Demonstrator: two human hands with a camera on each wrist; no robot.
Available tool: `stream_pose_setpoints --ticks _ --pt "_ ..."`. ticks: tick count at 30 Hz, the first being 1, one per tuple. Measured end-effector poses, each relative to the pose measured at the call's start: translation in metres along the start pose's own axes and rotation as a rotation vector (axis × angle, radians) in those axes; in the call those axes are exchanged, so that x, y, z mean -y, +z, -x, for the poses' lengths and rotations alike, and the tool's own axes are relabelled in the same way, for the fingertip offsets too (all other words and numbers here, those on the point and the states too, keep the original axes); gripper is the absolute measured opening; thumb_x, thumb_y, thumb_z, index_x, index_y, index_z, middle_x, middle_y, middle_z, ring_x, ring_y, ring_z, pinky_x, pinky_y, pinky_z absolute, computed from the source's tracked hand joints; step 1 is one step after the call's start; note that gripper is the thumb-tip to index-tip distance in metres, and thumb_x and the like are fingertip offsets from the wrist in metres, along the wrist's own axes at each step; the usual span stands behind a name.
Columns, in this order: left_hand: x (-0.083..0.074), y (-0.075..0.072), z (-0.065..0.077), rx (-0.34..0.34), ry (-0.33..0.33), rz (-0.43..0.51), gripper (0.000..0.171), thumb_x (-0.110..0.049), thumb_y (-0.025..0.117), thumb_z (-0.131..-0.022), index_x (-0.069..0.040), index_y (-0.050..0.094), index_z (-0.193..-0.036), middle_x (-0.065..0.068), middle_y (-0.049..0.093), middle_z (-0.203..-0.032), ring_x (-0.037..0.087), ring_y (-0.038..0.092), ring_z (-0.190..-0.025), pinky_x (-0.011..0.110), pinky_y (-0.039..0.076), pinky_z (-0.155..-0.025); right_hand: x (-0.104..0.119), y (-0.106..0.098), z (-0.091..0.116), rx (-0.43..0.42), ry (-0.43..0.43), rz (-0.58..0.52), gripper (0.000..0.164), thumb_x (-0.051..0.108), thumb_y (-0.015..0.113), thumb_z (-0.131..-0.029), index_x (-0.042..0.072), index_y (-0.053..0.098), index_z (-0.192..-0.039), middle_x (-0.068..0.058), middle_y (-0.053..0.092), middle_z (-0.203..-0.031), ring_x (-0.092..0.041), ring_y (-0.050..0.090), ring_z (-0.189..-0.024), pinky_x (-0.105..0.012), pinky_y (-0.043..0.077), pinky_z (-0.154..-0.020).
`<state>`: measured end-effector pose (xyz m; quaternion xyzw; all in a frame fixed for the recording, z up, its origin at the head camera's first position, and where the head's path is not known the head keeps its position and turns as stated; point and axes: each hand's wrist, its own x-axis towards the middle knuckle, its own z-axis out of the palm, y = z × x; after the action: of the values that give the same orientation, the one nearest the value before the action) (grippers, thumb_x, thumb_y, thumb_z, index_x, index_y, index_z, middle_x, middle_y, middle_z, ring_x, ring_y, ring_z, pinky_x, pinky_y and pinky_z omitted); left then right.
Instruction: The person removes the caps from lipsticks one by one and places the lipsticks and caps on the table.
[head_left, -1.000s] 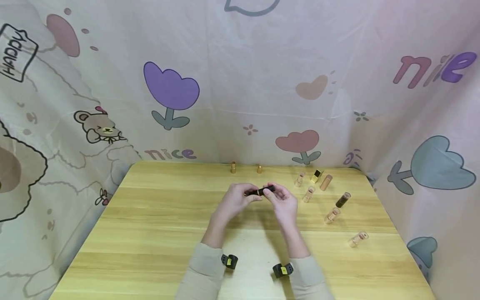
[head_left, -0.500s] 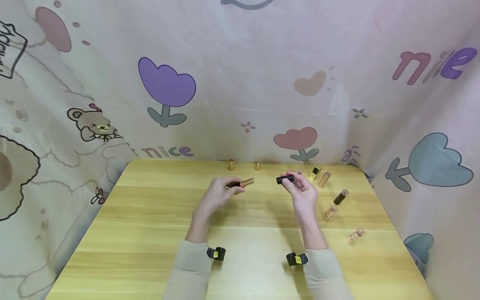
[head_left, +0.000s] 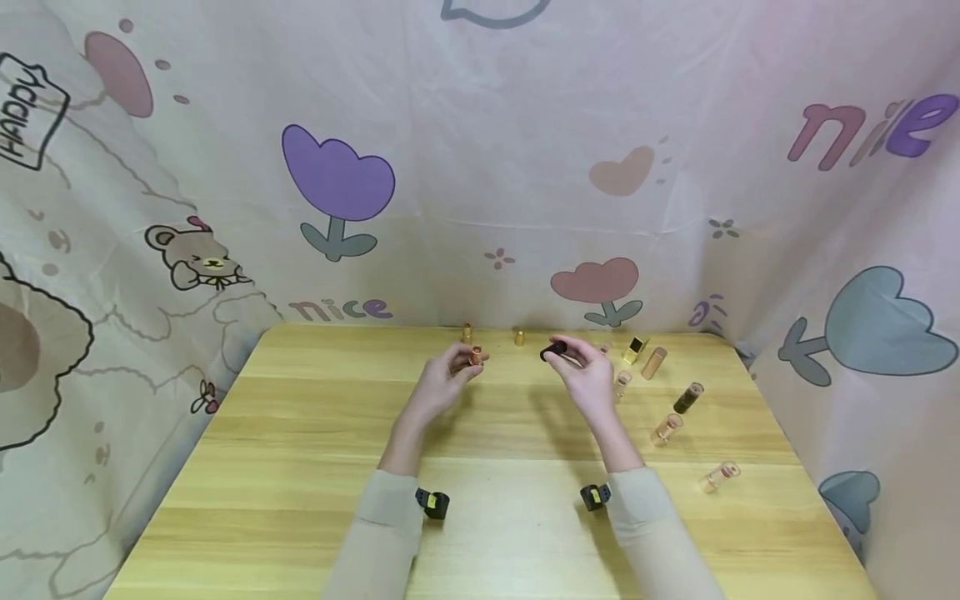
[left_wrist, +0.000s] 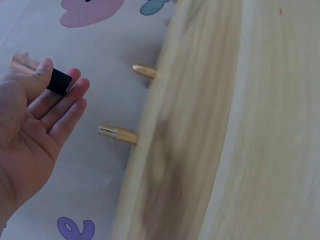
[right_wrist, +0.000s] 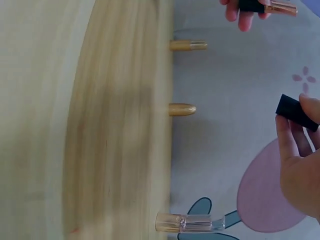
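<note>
My left hand (head_left: 435,387) pinches an uncapped lipstick (left_wrist: 59,81) between thumb and fingers. It has a black base and a shiny rose-gold inner tube; whether colour shows at its top is too small to tell. Apart from it, my right hand (head_left: 588,382) pinches a black lipstick cap (right_wrist: 294,111). Both hands are raised over the far part of the table. Close behind the left hand stands a gold tube (head_left: 467,332). A shorter, round-topped gold tube (head_left: 520,338) stands between the two hands at the back edge.
Right of my right hand stand several lipsticks: a gold one with a black top (head_left: 634,350), a tan one (head_left: 654,363), a dark one (head_left: 688,397) and clear pinkish ones (head_left: 667,430), (head_left: 722,476). A printed curtain (head_left: 480,167) hangs behind the wooden table (head_left: 300,467).
The hands were together on the black lipstick, then drew apart, the cap coming off in the right hand. Since then, the left hand has tilted the lipstick's rose-gold end upward.
</note>
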<state>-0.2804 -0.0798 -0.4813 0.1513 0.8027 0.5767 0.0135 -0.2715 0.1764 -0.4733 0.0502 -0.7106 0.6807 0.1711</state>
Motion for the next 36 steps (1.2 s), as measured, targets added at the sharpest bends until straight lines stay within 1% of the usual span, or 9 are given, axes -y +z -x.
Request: stream_pose_setpoints --ticks 2,5,8,11,18,25,30,34,36 --pt "0.005 -0.001 -0.004 -0.019 -0.023 -0.006 0.029 -0.011 0.065 -0.103 0.000 0.059 -0.129 0.011 0.070 -0.133 0.031 0.064 -0.127 0.040 0.050 -0.112 -0.004 0.002 -0.007 0.016 -0.009 0.044 0.032 -0.005 0.080 -0.088 -0.009 0.072 -0.118 -0.027 0.064 -0.120 -0.030 0.069 -0.110 -0.023 0.058 -0.094" --pt "0.012 -0.003 -0.010 -0.062 -0.058 -0.022 0.028 -0.010 0.064 -0.104 0.002 0.058 -0.129 0.013 0.069 -0.133 0.032 0.062 -0.129 0.040 0.049 -0.113 -0.012 0.005 -0.017 0.036 -0.012 0.100 0.031 -0.006 0.079 -0.088 -0.008 0.072 -0.118 -0.023 0.060 -0.117 -0.038 0.067 -0.113 -0.022 0.058 -0.094" --pt "0.018 -0.006 -0.017 -0.102 -0.088 -0.013 0.029 -0.007 0.063 -0.103 0.004 0.058 -0.129 0.021 0.067 -0.132 0.035 0.063 -0.128 0.040 0.052 -0.109 -0.021 0.008 -0.027 0.066 0.007 0.166 0.032 -0.005 0.078 -0.089 -0.007 0.072 -0.120 -0.021 0.059 -0.115 -0.040 0.067 -0.115 -0.022 0.058 -0.094" --pt "0.024 -0.008 -0.023 -0.121 -0.112 -0.001 0.030 -0.005 0.063 -0.103 0.007 0.058 -0.130 0.027 0.064 -0.131 0.039 0.063 -0.127 0.040 0.055 -0.105 -0.031 0.011 -0.035 0.096 0.037 0.238 0.034 -0.003 0.078 -0.090 -0.006 0.071 -0.123 -0.021 0.059 -0.118 -0.038 0.067 -0.115 -0.024 0.058 -0.095" --pt "0.037 -0.010 -0.034 -0.141 -0.141 -0.044 0.034 -0.004 0.065 -0.101 0.009 0.061 -0.133 0.029 0.064 -0.131 0.040 0.064 -0.124 0.041 0.056 -0.103 -0.048 0.021 -0.047 0.161 0.091 0.388 0.037 -0.002 0.078 -0.089 -0.007 0.068 -0.124 -0.025 0.064 -0.127 -0.040 0.069 -0.114 -0.037 0.060 -0.096" --pt "0.046 -0.007 -0.048 -0.140 -0.183 -0.098 0.037 -0.001 0.066 -0.099 0.008 0.061 -0.135 0.026 0.066 -0.128 0.038 0.066 -0.119 0.040 0.057 -0.102 -0.064 0.029 -0.054 0.253 0.114 0.435 0.035 -0.007 0.076 -0.089 -0.009 0.068 -0.123 -0.028 0.068 -0.124 -0.041 0.071 -0.111 -0.042 0.062 -0.093" --pt "0.050 -0.005 -0.055 -0.135 -0.213 -0.138 0.029 0.001 0.068 -0.098 0.006 0.066 -0.126 0.022 0.069 -0.120 0.035 0.067 -0.114 0.040 0.059 -0.099 -0.071 0.033 -0.055 0.296 0.142 0.482 0.034 -0.008 0.076 -0.088 -0.006 0.070 -0.122 -0.025 0.071 -0.118 -0.039 0.072 -0.107 -0.041 0.063 -0.089" --pt "0.052 -0.003 -0.056 -0.123 -0.215 -0.183 0.020 0.001 0.069 -0.097 0.005 0.069 -0.117 0.020 0.070 -0.114 0.032 0.067 -0.109 0.040 0.059 -0.097 -0.072 0.035 -0.055 0.319 0.156 0.493 0.034 -0.009 0.076 -0.087 -0.007 0.071 -0.120 -0.024 0.072 -0.115 -0.038 0.073 -0.106 -0.039 0.063 -0.087" --pt "0.053 -0.003 -0.056 -0.117 -0.214 -0.200 0.018 0.000 0.070 -0.097 0.005 0.070 -0.114 0.019 0.070 -0.112 0.031 0.067 -0.107 0.040 0.059 -0.096 -0.073 0.037 -0.055 0.326 0.160 0.501 0.034 -0.009 0.076 -0.087 -0.007 0.070 -0.121 -0.024 0.072 -0.117 -0.038 0.072 -0.106 -0.038 0.063 -0.088"
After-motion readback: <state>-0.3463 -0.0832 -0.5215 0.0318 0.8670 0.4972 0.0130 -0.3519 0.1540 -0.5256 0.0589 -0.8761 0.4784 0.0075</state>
